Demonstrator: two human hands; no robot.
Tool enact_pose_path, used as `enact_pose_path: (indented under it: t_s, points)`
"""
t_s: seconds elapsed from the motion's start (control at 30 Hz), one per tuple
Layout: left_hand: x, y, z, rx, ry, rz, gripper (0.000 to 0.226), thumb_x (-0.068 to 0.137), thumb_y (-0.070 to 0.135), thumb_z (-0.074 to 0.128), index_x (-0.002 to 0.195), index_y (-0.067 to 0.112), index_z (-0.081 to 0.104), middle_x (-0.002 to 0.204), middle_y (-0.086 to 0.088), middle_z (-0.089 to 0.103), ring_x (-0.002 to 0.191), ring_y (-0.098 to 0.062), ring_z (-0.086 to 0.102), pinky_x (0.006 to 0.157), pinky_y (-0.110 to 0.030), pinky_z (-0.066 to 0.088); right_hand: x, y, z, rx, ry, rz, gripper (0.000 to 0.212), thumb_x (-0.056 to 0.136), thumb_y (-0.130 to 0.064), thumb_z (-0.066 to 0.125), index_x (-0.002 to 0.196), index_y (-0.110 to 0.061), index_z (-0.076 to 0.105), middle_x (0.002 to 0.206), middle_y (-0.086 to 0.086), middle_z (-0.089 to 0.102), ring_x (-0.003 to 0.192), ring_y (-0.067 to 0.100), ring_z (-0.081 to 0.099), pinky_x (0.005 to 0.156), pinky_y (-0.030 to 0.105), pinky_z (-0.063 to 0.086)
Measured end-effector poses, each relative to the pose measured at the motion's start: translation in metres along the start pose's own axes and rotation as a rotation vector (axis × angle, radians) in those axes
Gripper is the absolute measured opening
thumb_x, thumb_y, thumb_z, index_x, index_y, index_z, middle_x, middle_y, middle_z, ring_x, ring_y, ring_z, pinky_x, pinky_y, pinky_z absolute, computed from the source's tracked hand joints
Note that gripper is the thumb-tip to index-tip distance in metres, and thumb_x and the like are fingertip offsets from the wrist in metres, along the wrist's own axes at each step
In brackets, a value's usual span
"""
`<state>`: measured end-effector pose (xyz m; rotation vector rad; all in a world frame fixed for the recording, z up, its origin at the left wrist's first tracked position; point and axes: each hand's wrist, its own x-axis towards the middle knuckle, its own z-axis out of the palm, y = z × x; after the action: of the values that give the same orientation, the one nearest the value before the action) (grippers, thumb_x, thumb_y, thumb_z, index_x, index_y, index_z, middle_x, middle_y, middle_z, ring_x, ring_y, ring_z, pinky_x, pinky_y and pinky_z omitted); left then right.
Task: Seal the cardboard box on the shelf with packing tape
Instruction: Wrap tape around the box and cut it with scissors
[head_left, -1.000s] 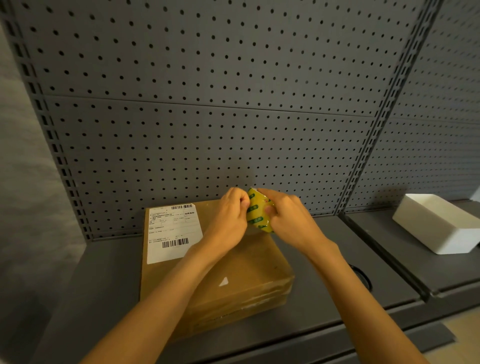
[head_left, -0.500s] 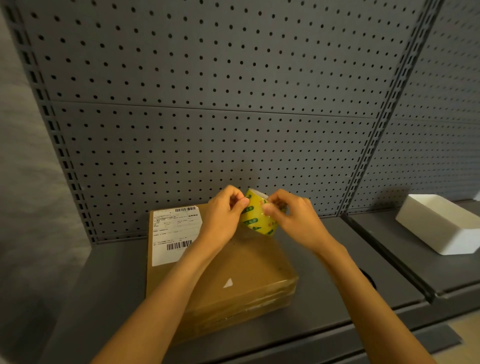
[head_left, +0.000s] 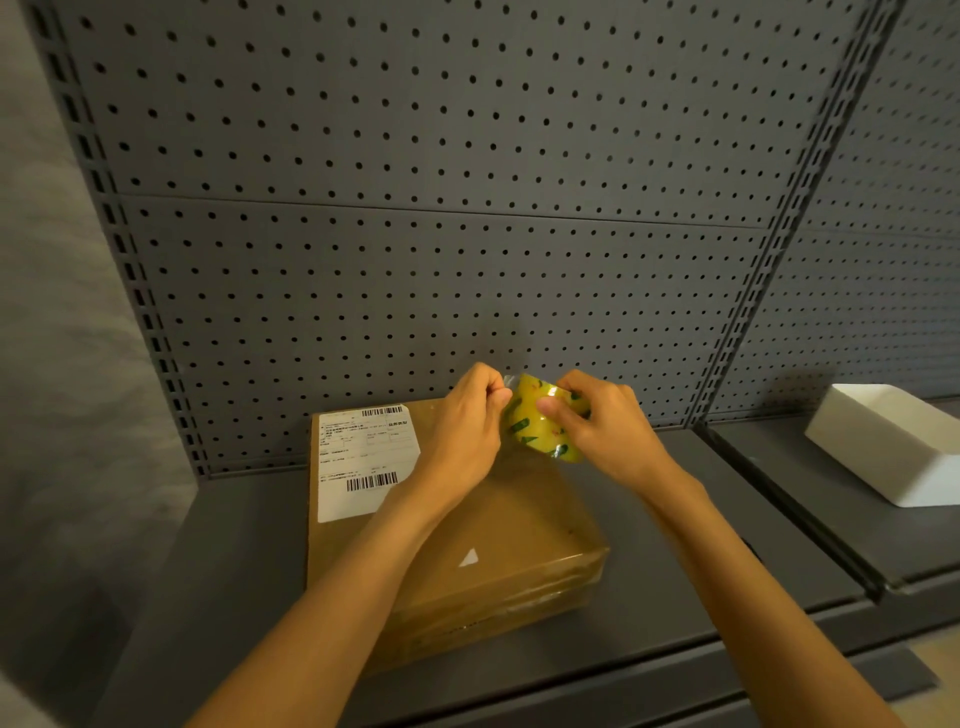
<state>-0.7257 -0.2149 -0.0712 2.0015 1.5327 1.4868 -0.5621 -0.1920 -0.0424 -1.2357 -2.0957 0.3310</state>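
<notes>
Two bare hands meet above the far edge of a cardboard box (head_left: 467, 519) that lies flat on a dark grey shelf (head_left: 234, 571). The right hand (head_left: 602, 431) has its grip clamped on a roll of packing tape (head_left: 535, 421), thumb pressed on the roll's outer face and fingers curled round its far side. The roll is yellowish and glossy with dark green printed marks; the print is too small and blurred to read. The left hand (head_left: 467, 415) has its grip closed in a pinch at the roll's upper left edge, where a short clear tab of tape (head_left: 509, 379) stands up between its fingertips and the roll.

The box carries a white shipping label (head_left: 363, 462) on its far left corner, with one barcode along its top edge and another near its lower right; the lines of text between them cannot be made out. A small white triangular scrap (head_left: 469, 557) sits on the box top toward the near right. Shiny clear tape bands already show along the box's near side.

Behind the shelf rises a grey pegboard panel (head_left: 415, 208). On the neighbouring shelf to the right rests a white rectangular tray (head_left: 893, 447), well apart from the box.
</notes>
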Motion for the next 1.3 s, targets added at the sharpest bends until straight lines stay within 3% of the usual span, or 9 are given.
enact_pose_path:
  t_s: [0.1, 0.2, 0.3, 0.47, 0.63, 0.73, 0.9, 1.07, 1.3]
  points:
    - [-0.005, 0.007, 0.007, 0.009, -0.046, 0.037, 0.014, 0.100, 0.020, 0.040, 0.087, 0.014, 0.041, 0.080, 0.005, 0.045, 0.068, -0.013, 0.040, 0.060, -0.033, 0.037, 0.008, 0.005, -0.002, -0.198, -0.027, 0.086, 0.025, 0.092, -0.041, 0.055, 0.085, -0.016, 0.056, 0.073, 0.005, 0.057, 0.073, 0.027, 0.056, 0.061, 0.035, 0.044]
    - [-0.001, 0.010, 0.010, -0.002, -0.056, -0.043, 0.013, 0.100, 0.021, 0.040, 0.089, 0.015, 0.043, 0.075, 0.009, 0.044, 0.063, -0.007, 0.040, 0.054, -0.020, 0.035, 0.015, 0.004, -0.006, -0.309, -0.053, 0.131, 0.034, 0.088, -0.049, 0.057, 0.095, -0.016, 0.061, 0.079, 0.006, 0.058, 0.079, 0.026, 0.058, 0.066, 0.036, 0.048]
    - [0.006, 0.007, 0.002, -0.146, -0.059, -0.255, 0.015, 0.099, 0.021, 0.043, 0.087, 0.014, 0.048, 0.071, 0.007, 0.046, 0.062, -0.007, 0.042, 0.055, -0.015, 0.035, 0.014, 0.008, -0.018, -0.113, -0.064, 0.121, 0.033, 0.080, -0.050, 0.067, 0.082, -0.018, 0.057, 0.069, 0.003, 0.056, 0.065, 0.016, 0.051, 0.056, 0.029, 0.041]
    - [0.013, 0.005, -0.004, -0.353, -0.087, -0.470, 0.021, 0.098, 0.019, 0.047, 0.078, 0.014, 0.051, 0.070, 0.002, 0.050, 0.066, -0.012, 0.046, 0.070, -0.028, 0.041, 0.006, 0.014, -0.020, 0.135, -0.096, 0.131, 0.041, 0.070, -0.039, 0.079, 0.094, -0.016, 0.055, 0.076, -0.003, 0.056, 0.065, 0.010, 0.049, 0.057, 0.023, 0.040]
    - [0.017, -0.005, -0.017, -0.387, -0.021, -0.604, 0.023, 0.097, 0.016, 0.048, 0.074, 0.013, 0.051, 0.068, -0.001, 0.050, 0.064, -0.013, 0.046, 0.064, -0.024, 0.041, 0.008, 0.020, -0.016, 0.342, -0.152, 0.122, 0.063, 0.062, -0.032, 0.085, 0.113, -0.023, 0.048, 0.109, -0.008, 0.051, 0.099, 0.016, 0.058, 0.077, 0.034, 0.056]
    - [0.019, -0.012, -0.022, -0.424, 0.008, -0.707, 0.024, 0.095, 0.012, 0.051, 0.070, 0.010, 0.053, 0.065, -0.002, 0.050, 0.060, -0.012, 0.046, 0.059, -0.023, 0.040, 0.013, 0.020, -0.006, 0.472, -0.189, 0.122, 0.077, 0.060, -0.033, 0.085, 0.125, -0.026, 0.044, 0.116, -0.008, 0.051, 0.103, 0.012, 0.059, 0.080, 0.026, 0.055]
    - [0.027, -0.024, -0.031, -0.423, 0.083, -0.819, 0.026, 0.094, 0.010, 0.053, 0.068, 0.009, 0.054, 0.062, -0.003, 0.049, 0.056, -0.013, 0.044, 0.054, -0.023, 0.038, 0.027, 0.012, 0.014, 0.623, -0.136, 0.097, 0.064, 0.071, -0.020, 0.076, 0.126, -0.023, 0.044, 0.116, -0.007, 0.052, 0.099, -0.001, 0.056, 0.079, 0.012, 0.048]
    - [0.031, -0.035, -0.033, -0.305, 0.053, -0.881, 0.027, 0.094, 0.013, 0.053, 0.067, 0.010, 0.054, 0.061, -0.003, 0.051, 0.057, -0.013, 0.046, 0.055, -0.023, 0.040, 0.040, 0.016, 0.032, 0.597, -0.113, 0.086, 0.066, 0.066, -0.037, 0.082, 0.122, -0.025, 0.050, 0.114, -0.002, 0.058, 0.102, 0.008, 0.059, 0.082, 0.021, 0.052]
    - [0.036, -0.040, -0.029, -0.050, -0.036, -0.895, 0.020, 0.092, 0.019, 0.056, 0.088, 0.001, 0.064, 0.077, -0.011, 0.064, 0.074, -0.024, 0.062, 0.072, -0.034, 0.052, 0.064, 0.019, 0.036, 0.584, -0.081, 0.116, 0.045, 0.074, -0.021, 0.078, 0.115, -0.017, 0.061, 0.101, -0.001, 0.065, 0.094, 0.014, 0.062, 0.077, 0.018, 0.053]
